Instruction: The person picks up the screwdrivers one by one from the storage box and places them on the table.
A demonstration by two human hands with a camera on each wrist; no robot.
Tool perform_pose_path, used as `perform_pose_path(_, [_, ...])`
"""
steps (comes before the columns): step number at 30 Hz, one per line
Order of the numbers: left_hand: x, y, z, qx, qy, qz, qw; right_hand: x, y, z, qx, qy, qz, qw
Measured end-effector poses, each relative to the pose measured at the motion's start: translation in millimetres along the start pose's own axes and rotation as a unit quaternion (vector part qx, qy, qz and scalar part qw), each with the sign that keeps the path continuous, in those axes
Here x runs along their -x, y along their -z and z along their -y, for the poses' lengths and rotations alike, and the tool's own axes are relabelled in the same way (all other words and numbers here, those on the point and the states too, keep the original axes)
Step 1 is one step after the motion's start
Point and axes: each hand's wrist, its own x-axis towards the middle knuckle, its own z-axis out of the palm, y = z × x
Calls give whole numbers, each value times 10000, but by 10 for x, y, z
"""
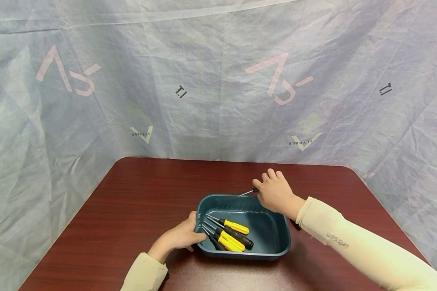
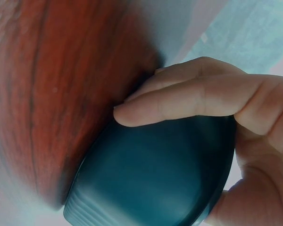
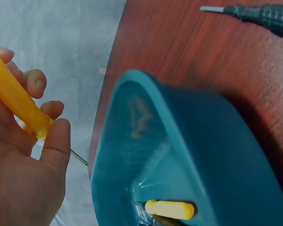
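A dark teal plastic tub (image 1: 266, 256) stands on the table with several screwdrivers (image 1: 236, 242) lying at its left side, some with yellow handles and some black. My left hand (image 1: 182, 234) grips the tub's left end, thumb over the rim and fingers along the outer wall (image 2: 151, 160). Above the tub's far right rim, my right hand (image 1: 276, 192) holds a yellow-handled screwdriver (image 3: 21, 96). Its thin metal shaft (image 1: 246, 193) points left over the far rim. In the head view the hand hides the handle.
A black-handled screwdriver (image 3: 269, 16) lies on the table outside the tub, mostly hidden by my right wrist in the head view. The reddish-brown table (image 1: 142, 202) ends at a pale printed sheet (image 1: 218, 81) hanging behind it.
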Motion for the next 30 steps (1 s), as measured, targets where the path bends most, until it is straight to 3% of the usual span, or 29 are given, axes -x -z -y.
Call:
perform_pose_path(7, [-2,-3,5,29,7,12,10000,35,-23,-82,-94,-141,-60,9998])
perform_pose_path(30, [-8,-11,33,44,-12,-37,10000,177,-136,-374,-541,-942,288,9937])
